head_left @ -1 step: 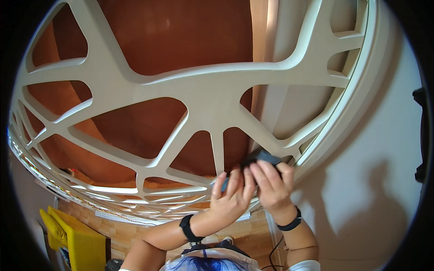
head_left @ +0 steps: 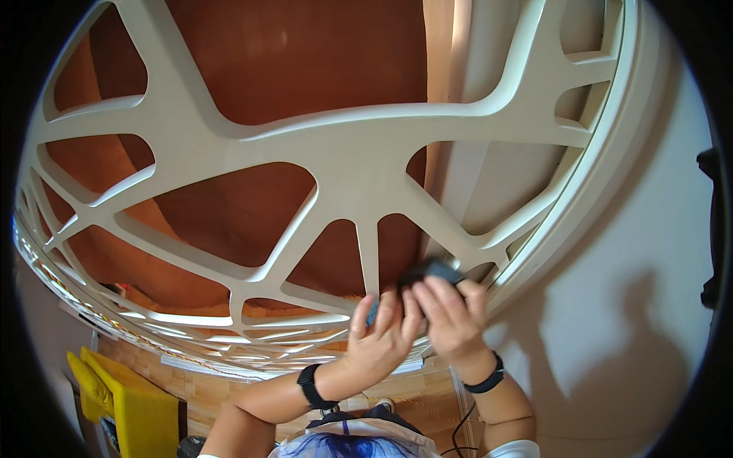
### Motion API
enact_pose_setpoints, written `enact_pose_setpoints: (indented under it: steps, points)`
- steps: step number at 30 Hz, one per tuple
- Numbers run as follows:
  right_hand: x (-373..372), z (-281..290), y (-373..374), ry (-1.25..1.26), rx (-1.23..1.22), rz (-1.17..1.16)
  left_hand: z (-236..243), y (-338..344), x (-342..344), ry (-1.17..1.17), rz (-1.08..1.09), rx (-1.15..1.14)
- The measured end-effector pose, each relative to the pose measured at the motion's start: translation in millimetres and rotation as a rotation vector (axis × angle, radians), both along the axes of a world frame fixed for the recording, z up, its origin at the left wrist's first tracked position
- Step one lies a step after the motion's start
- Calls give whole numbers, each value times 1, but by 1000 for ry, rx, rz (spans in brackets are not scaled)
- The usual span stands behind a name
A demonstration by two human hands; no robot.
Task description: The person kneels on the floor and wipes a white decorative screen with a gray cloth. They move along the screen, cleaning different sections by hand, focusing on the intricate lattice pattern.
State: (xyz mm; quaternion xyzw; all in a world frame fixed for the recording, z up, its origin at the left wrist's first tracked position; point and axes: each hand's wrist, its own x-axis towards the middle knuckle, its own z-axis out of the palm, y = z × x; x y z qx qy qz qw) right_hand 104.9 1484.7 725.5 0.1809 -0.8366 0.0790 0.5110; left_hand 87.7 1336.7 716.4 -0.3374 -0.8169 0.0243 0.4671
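Note:
My right hand [head_left: 454, 322] is closed on a dark grey, cloth-like piece [head_left: 432, 269], blurred by motion. It presses at the lower right of a white lattice panel [head_left: 336, 183] with large rounded openings. Close beside it, my left hand [head_left: 384, 336] has its fingers bent against the lower end of a thin upright strut. A small bit of blue [head_left: 372, 313] shows between the left fingers. What that blue thing is, and whether it belongs to the dark piece, I cannot make out. Both wrists carry black bands.
Behind the lattice hangs a reddish-brown surface [head_left: 305, 53]. The panel's curved frame [head_left: 603, 153] meets a white wall [head_left: 649, 229] on the right, with shadows on it. A yellow chair [head_left: 141, 408] stands at lower left on the wooden floor [head_left: 206, 397]. A black cable [head_left: 459, 431] hangs by my right arm.
Both hands have shifted slightly left, and the dark piece has moved left and a little down with my right hand. The lattice stays in place.

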Motion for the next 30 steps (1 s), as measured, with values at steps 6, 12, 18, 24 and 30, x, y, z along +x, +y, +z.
enact_pose_setpoints:
  steps: [6,12,18,24,30]
  points:
    - [1,-25,-12,-4,-17,78,-18,-21,1,67,-64,-75]
    - [-7,12,24,211,68,-39,12,30,-13,-8,-192,172]
    - [-8,4,12,258,-106,-58,17,17,-13,-50,-198,177]
    - [5,-4,-14,126,-194,139,34,-30,3,-158,-292,53]
    - [7,91,-33,297,-273,133,124,-43,3,532,-41,198]
